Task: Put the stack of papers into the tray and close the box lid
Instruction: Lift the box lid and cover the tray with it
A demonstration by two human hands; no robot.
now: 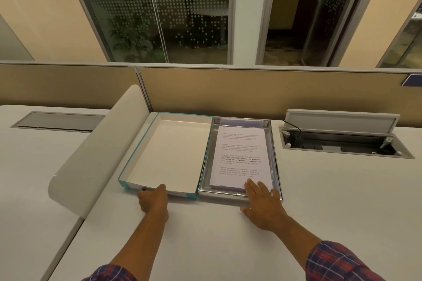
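White office desk below a beige partition and glazed wall. The stack of printed white papers already lies inside the shiny metal tray. The right hand lies flat, fingers spread, on the stack's near edge, gripping nothing. The left hand curls around the near wall of the teal-edged white cardboard lid, open alongside. Risk: swinging the lid over one-handed may snag the tray's rim or shift the tray.
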